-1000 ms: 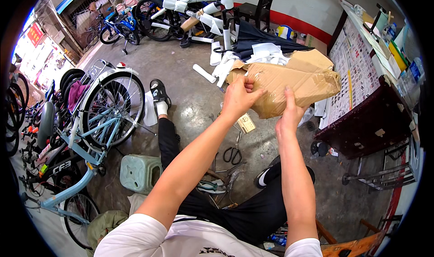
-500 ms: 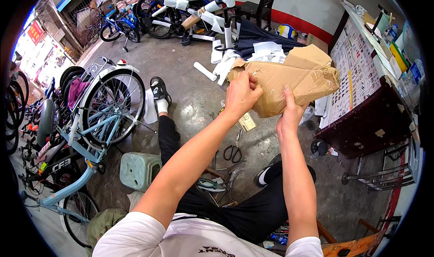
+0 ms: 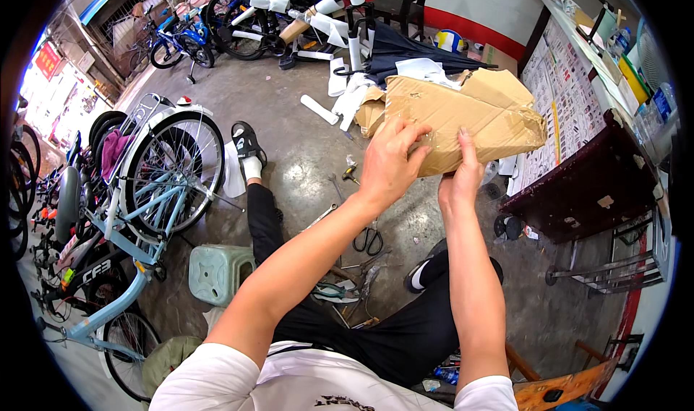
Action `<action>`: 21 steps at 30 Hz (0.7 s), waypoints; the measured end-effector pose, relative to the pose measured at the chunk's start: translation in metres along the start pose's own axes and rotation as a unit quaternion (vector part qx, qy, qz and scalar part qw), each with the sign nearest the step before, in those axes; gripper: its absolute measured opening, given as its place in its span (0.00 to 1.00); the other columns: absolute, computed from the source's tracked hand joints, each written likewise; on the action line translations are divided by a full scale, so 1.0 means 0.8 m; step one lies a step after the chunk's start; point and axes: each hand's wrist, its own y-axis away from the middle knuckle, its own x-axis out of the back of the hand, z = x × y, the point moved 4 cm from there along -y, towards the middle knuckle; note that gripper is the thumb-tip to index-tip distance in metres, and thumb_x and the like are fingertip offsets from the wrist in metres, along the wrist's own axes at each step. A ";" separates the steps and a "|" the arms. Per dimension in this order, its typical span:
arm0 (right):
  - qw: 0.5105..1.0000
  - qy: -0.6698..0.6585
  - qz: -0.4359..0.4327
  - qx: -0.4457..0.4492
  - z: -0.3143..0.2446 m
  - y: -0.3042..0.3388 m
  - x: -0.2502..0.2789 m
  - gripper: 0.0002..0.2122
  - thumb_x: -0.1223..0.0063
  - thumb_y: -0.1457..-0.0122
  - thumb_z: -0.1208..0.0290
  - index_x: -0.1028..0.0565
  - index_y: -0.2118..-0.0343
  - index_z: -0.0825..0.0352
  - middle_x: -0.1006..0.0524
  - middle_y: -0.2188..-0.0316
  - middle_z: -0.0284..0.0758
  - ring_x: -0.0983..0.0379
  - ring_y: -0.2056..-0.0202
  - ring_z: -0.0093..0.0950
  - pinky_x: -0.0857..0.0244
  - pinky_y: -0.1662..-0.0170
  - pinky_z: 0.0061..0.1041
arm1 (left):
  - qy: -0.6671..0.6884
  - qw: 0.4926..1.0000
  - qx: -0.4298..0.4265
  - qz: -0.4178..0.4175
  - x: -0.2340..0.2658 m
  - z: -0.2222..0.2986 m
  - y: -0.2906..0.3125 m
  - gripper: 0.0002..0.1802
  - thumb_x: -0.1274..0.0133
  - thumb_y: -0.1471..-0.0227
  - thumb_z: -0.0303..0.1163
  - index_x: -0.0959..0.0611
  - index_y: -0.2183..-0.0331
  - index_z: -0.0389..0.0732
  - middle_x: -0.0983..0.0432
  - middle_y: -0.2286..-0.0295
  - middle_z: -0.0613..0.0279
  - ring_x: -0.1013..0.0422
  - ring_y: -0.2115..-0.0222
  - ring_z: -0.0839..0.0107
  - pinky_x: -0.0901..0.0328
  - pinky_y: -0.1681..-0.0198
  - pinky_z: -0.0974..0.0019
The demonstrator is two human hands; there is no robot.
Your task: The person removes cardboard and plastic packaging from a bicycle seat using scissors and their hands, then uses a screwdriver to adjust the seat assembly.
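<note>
A crumpled brown cardboard sheet [image 3: 466,118] is held up in front of me, above the concrete floor. My left hand [image 3: 389,164] presses against its near face with the fingers spread. My right hand [image 3: 460,182] grips its lower edge, fingers pointing up behind it. My legs in black trousers stretch out below. Scissors [image 3: 369,239] and pliers [image 3: 329,292] lie on the floor between them.
A light blue bicycle [image 3: 137,208] stands at my left, with a pale green plastic stool [image 3: 215,272] beside it. Wrapped bicycles [image 3: 289,13] and a dark umbrella [image 3: 412,49] lie at the back. A dark counter [image 3: 593,187] with printed sheets stands at the right.
The cardboard has come closer and a little higher. My left hand has slid across its near face; the right hand keeps its hold on the lower edge.
</note>
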 end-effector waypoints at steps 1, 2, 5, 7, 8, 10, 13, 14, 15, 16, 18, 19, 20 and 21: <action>1.000 0.004 -0.003 0.006 -0.002 0.002 -0.003 0.27 0.40 0.39 0.72 0.36 0.39 0.68 0.28 0.45 0.35 0.30 0.45 0.28 0.36 0.41 0.32 | -0.031 0.999 -0.022 0.007 -0.001 0.004 0.003 0.14 0.37 0.53 0.22 0.15 0.61 0.39 0.23 0.68 0.58 0.24 0.68 0.63 0.29 0.63 0.62; 1.000 0.009 -0.006 0.012 -0.004 0.004 -0.004 0.27 0.40 0.40 0.72 0.36 0.39 0.68 0.28 0.45 0.35 0.30 0.45 0.28 0.35 0.41 0.32 | -0.033 0.998 -0.034 0.030 0.000 0.007 0.005 0.14 0.36 0.54 0.22 0.15 0.62 0.39 0.23 0.68 0.58 0.25 0.67 0.61 0.30 0.62 0.61; 1.000 -0.001 0.007 0.006 -0.008 0.007 -0.003 0.26 0.40 0.40 0.73 0.35 0.39 0.68 0.28 0.46 0.35 0.29 0.46 0.28 0.35 0.42 0.32 | -0.031 0.996 -0.071 0.048 -0.004 0.007 0.010 0.13 0.36 0.54 0.21 0.14 0.62 0.39 0.24 0.68 0.58 0.26 0.66 0.60 0.31 0.63 0.61; 1.000 -0.016 0.001 -0.002 -0.009 0.006 0.002 0.30 0.38 0.41 0.74 0.39 0.37 0.66 0.30 0.43 0.36 0.32 0.44 0.29 0.38 0.40 0.32 | -0.024 0.998 -0.053 0.031 -0.008 0.003 0.010 0.13 0.36 0.54 0.20 0.14 0.62 0.40 0.24 0.69 0.59 0.26 0.66 0.61 0.31 0.63 0.62; 0.999 -0.030 -0.007 -0.012 -0.009 0.005 0.004 0.34 0.37 0.42 0.74 0.42 0.35 0.65 0.32 0.41 0.36 0.34 0.42 0.29 0.41 0.37 0.33 | -0.018 0.999 -0.035 0.017 -0.010 0.001 0.010 0.13 0.36 0.54 0.20 0.14 0.62 0.40 0.25 0.70 0.59 0.26 0.66 0.61 0.31 0.64 0.62; 1.000 -0.025 -0.005 -0.003 -0.013 0.004 0.007 0.34 0.37 0.42 0.75 0.42 0.35 0.65 0.32 0.41 0.37 0.34 0.42 0.30 0.41 0.37 0.33 | -0.002 1.000 -0.024 0.004 -0.014 0.000 0.009 0.14 0.36 0.54 0.20 0.14 0.62 0.40 0.25 0.69 0.60 0.27 0.67 0.62 0.31 0.64 0.63; 1.000 -0.011 0.005 0.019 -0.021 0.008 0.000 0.30 0.38 0.42 0.75 0.38 0.38 0.67 0.29 0.44 0.36 0.32 0.44 0.29 0.38 0.40 0.32 | 0.020 1.000 0.001 0.000 -0.015 0.008 0.005 0.14 0.36 0.53 0.21 0.15 0.61 0.40 0.25 0.69 0.60 0.27 0.68 0.65 0.30 0.64 0.64; 0.999 0.000 0.013 0.032 -0.023 0.010 0.000 0.26 0.39 0.41 0.75 0.34 0.40 0.69 0.27 0.47 0.35 0.29 0.46 0.28 0.35 0.42 0.31 | 0.028 0.999 0.018 0.008 -0.014 0.010 0.006 0.14 0.36 0.52 0.21 0.15 0.60 0.39 0.26 0.68 0.60 0.27 0.68 0.66 0.30 0.64 0.65; 0.999 0.000 0.016 0.033 -0.023 0.009 0.003 0.26 0.39 0.41 0.75 0.34 0.40 0.69 0.27 0.47 0.35 0.29 0.46 0.28 0.35 0.42 0.31 | 0.028 0.999 0.018 0.005 -0.018 0.007 0.007 0.14 0.36 0.52 0.21 0.15 0.60 0.39 0.26 0.68 0.60 0.27 0.68 0.66 0.30 0.64 0.65; 1.000 -0.005 0.017 0.023 -0.022 0.009 0.003 0.26 0.39 0.41 0.75 0.34 0.40 0.69 0.27 0.46 0.35 0.29 0.46 0.28 0.36 0.42 0.31 | 0.009 1.000 -0.024 0.015 -0.019 0.005 0.007 0.14 0.36 0.52 0.22 0.15 0.60 0.39 0.26 0.68 0.60 0.27 0.69 0.66 0.30 0.65 0.66; 1.000 -0.011 0.019 0.013 -0.019 0.009 0.007 0.26 0.38 0.41 0.75 0.34 0.40 0.69 0.27 0.46 0.35 0.30 0.46 0.28 0.36 0.42 0.31 | -0.012 0.997 -0.066 0.024 -0.021 0.002 0.012 0.15 0.36 0.52 0.22 0.15 0.59 0.38 0.26 0.68 0.60 0.27 0.70 0.67 0.29 0.65 0.66; 1.000 -0.017 0.021 -0.007 -0.017 0.007 0.011 0.32 0.38 0.42 0.76 0.40 0.36 0.67 0.30 0.43 0.36 0.33 0.43 0.29 0.39 0.39 0.32 | 0.017 0.999 -0.038 0.018 -0.025 0.001 0.012 0.14 0.36 0.52 0.22 0.15 0.60 0.38 0.26 0.69 0.60 0.27 0.71 0.67 0.30 0.65 0.66; 0.999 -0.022 0.022 -0.026 -0.015 0.006 0.014 0.38 0.38 0.43 0.77 0.47 0.32 0.64 0.34 0.40 0.37 0.36 0.41 0.30 0.41 0.37 0.33 | 0.046 0.999 -0.009 0.012 -0.027 0.000 0.012 0.13 0.36 0.52 0.23 0.16 0.60 0.38 0.27 0.69 0.60 0.27 0.71 0.67 0.30 0.65 0.66; 0.999 -0.023 0.023 -0.024 -0.014 0.005 0.015 0.38 0.38 0.43 0.77 0.47 0.32 0.64 0.34 0.40 0.37 0.36 0.41 0.30 0.41 0.37 0.33 | 0.047 0.999 -0.011 0.011 -0.026 0.000 0.010 0.13 0.36 0.52 0.23 0.16 0.60 0.38 0.27 0.69 0.60 0.27 0.71 0.67 0.30 0.65 0.66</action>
